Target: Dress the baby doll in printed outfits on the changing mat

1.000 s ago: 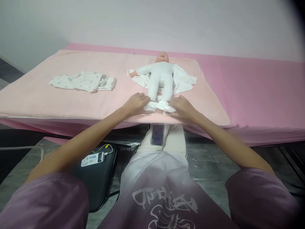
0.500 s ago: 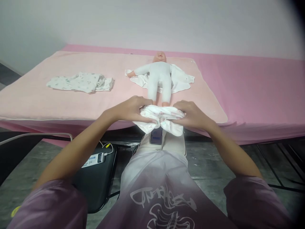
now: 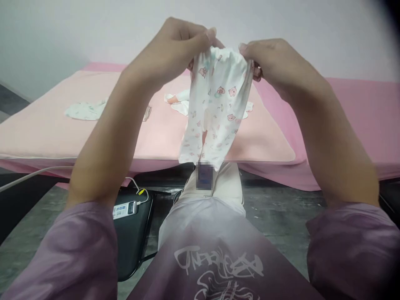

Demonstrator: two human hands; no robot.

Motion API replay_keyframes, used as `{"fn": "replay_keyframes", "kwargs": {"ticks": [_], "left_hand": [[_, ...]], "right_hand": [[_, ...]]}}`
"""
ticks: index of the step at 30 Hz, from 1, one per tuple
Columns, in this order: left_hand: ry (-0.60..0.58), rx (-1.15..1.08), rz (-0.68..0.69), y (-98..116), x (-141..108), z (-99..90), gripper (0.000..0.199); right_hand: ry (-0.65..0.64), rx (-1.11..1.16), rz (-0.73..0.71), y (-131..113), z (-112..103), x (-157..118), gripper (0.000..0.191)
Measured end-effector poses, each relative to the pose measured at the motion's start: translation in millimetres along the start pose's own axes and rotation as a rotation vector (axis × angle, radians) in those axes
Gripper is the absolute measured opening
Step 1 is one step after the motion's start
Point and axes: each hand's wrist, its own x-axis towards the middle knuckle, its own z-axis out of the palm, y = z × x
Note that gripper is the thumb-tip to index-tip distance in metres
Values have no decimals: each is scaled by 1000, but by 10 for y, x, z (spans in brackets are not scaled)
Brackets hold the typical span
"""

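White baby pants (image 3: 220, 96) printed with small pink animals hang by their gathered waistband, legs down, in front of the bed. My left hand (image 3: 193, 43) pinches one side of the waistband, and my right hand (image 3: 261, 56) grips the other side. Behind the pants lies the baby doll, mostly hidden; its hand (image 3: 171, 100) and parts of the white top (image 3: 180, 108) spread under it show at the left.
A folded patterned garment (image 3: 84, 111) lies on the peach mat (image 3: 156, 137), partly behind my left arm. Pink sheeting (image 3: 350, 125) covers the bed. Below, a black chair (image 3: 133, 237) carries a white power bank (image 3: 125, 209) with a cable.
Both hands have risen from the bed's edge with the pants. The bunched cloth has dropped open to full length and now covers most of the doll from view.
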Motion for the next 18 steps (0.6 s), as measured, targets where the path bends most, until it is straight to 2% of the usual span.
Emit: {"fn": "replay_keyframes", "kwargs": {"ticks": [2, 4, 8, 10, 14, 16, 17, 18], "left_hand": [[-15, 19, -5, 58, 111, -104, 47], [-42, 127, 7, 108, 194, -227, 48], [-116, 469, 42, 91, 310, -456, 62], [-149, 584, 63, 27, 356, -526, 68], [-214, 691, 285, -102, 424, -599, 73], [-224, 734, 371, -124, 448, -629, 73], [-230, 741, 369, -123, 459, -646, 72], [-221, 714, 300, -116, 468, -663, 68]], "right_hand": [[-6, 0, -51, -35, -63, 107, 29], [-23, -59, -121, -99, -135, 149, 21], [2, -350, -308, -192, -301, 137, 25], [-11, -493, -353, -172, -375, 153, 26], [-110, -651, -434, -25, -486, 273, 40], [-118, -695, -489, 42, -538, 332, 47], [-107, -709, -516, 61, -567, 351, 49], [-89, -720, -540, 68, -596, 359, 52]]}}
